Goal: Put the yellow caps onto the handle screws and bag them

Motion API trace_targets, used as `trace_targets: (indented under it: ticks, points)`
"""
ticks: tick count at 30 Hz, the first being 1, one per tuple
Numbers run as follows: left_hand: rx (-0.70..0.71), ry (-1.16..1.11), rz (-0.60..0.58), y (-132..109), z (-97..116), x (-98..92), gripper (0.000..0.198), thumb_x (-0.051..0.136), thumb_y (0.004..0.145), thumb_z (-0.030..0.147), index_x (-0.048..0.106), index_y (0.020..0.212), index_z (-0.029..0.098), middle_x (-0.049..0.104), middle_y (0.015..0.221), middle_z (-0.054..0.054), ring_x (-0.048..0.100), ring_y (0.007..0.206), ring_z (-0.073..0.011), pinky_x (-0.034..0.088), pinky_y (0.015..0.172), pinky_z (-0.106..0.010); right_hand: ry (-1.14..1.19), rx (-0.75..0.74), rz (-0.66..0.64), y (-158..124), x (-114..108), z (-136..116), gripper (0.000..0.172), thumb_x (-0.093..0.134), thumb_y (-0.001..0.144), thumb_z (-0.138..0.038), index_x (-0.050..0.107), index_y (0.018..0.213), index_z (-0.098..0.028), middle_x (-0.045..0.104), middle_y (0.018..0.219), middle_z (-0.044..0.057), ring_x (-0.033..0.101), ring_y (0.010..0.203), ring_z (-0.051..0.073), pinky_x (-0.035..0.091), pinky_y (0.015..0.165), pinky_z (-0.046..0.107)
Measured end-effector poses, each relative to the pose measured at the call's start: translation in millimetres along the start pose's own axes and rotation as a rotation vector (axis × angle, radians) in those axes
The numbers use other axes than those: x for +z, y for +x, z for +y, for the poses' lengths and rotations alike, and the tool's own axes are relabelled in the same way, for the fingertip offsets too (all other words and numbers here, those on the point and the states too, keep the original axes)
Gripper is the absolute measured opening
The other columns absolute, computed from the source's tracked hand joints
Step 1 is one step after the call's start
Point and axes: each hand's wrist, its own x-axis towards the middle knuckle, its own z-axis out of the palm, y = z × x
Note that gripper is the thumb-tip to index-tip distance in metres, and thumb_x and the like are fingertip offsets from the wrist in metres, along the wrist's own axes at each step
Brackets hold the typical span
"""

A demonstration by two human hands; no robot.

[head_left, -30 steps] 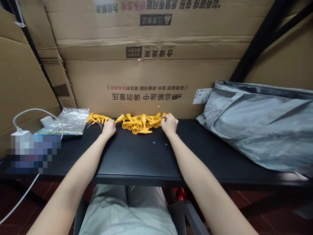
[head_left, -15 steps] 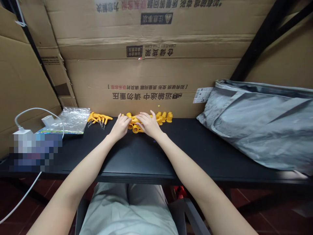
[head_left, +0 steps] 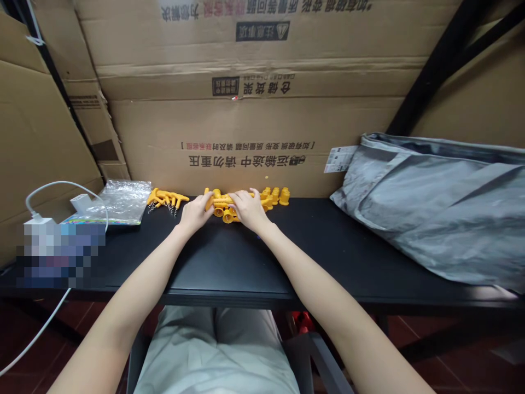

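At the back of the black table, my left hand (head_left: 196, 213) has its fingers closed around the left end of a yellow plastic piece (head_left: 222, 201). My right hand (head_left: 249, 212) curls over the right side of the same yellow cluster, its fingertips partly hidden. Below the piece, yellow bell-shaped sleeves (head_left: 227, 216) lie with their round openings facing me. Left of my hands is a group of yellow-handled corkscrews (head_left: 168, 197), their metal spirals showing. Several yellow sleeves (head_left: 284, 197) stand upright just right of my right hand.
A clear plastic bag (head_left: 123, 200) lies to the left, near a white charger (head_left: 41, 230) with a cable and a blurred flat object. A large grey bag (head_left: 430, 213) covers the table's right end. Cardboard (head_left: 246, 120) walls the back.
My left hand has shifted slightly left and down, uncovering more of the yellow piece between the hands. My right hand has moved only slightly.
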Motion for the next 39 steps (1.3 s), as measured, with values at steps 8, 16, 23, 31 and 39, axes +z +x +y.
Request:
trace_targets:
  ticks: [8, 16, 23, 31, 39]
  points:
    - [-0.044, 0.015, -0.049, -2, 7, -4.6, 0.041, 0.05, 0.086, 0.034, 0.054, 0.125, 0.023, 0.069, 0.112, -0.007, 0.066, 0.097, -0.0233, 0.048, 0.08, -0.03, 0.007, 0.035, -0.003, -2, -1, 6, 0.026, 0.041, 0.089, -0.012, 0.055, 0.11, -0.016, 0.065, 0.107, 0.012, 0.055, 0.095, 0.024, 0.026, 0.096, 0.041]
    - [-0.194, -0.006, -0.016, 2, -8, -6.5, 0.037, 0.05, 0.085, 0.035, 0.062, 0.117, 0.022, 0.073, 0.087, -0.006, 0.067, 0.084, -0.0223, 0.046, 0.075, -0.028, 0.087, 0.316, 0.162, -10, 3, 39, 0.026, 0.045, 0.09, -0.027, 0.06, 0.109, -0.017, 0.063, 0.108, 0.015, 0.052, 0.099, 0.028, 0.03, 0.091, 0.043]
    - [-0.38, -0.097, 0.036, 5, -26, -4.5, 0.037, 0.051, 0.084, 0.037, 0.066, 0.115, 0.025, 0.073, 0.088, -0.005, 0.066, 0.084, -0.0212, 0.046, 0.076, -0.029, 0.063, 0.893, 0.213, -42, 13, 96, 0.036, 0.048, 0.086, -0.041, 0.065, 0.108, -0.018, 0.059, 0.106, 0.015, 0.048, 0.099, 0.03, 0.035, 0.083, 0.044]
    - [-0.495, -0.256, 0.152, 9, -54, 6.1, 0.033, 0.049, 0.079, 0.018, 0.069, 0.105, 0.019, 0.07, 0.083, -0.006, 0.065, 0.081, -0.0196, 0.049, 0.078, -0.03, 0.24, 1.316, -0.024, -67, 31, 124, 0.034, 0.058, 0.078, -0.029, 0.066, 0.111, -0.024, 0.068, 0.103, 0.008, 0.055, 0.101, 0.026, 0.036, 0.09, 0.043]
    - [-0.672, -0.861, 0.204, 14, -66, 18.0, 0.039, 0.051, 0.079, 0.02, 0.057, 0.118, 0.016, 0.067, 0.088, -0.006, 0.059, 0.059, -0.009, 0.048, 0.052, -0.02, 0.165, 1.28, -0.142, -65, 37, 124, 0.028, 0.056, 0.075, -0.021, 0.071, 0.098, -0.022, 0.069, 0.109, 0.008, 0.057, 0.106, 0.027, 0.035, 0.092, 0.044]
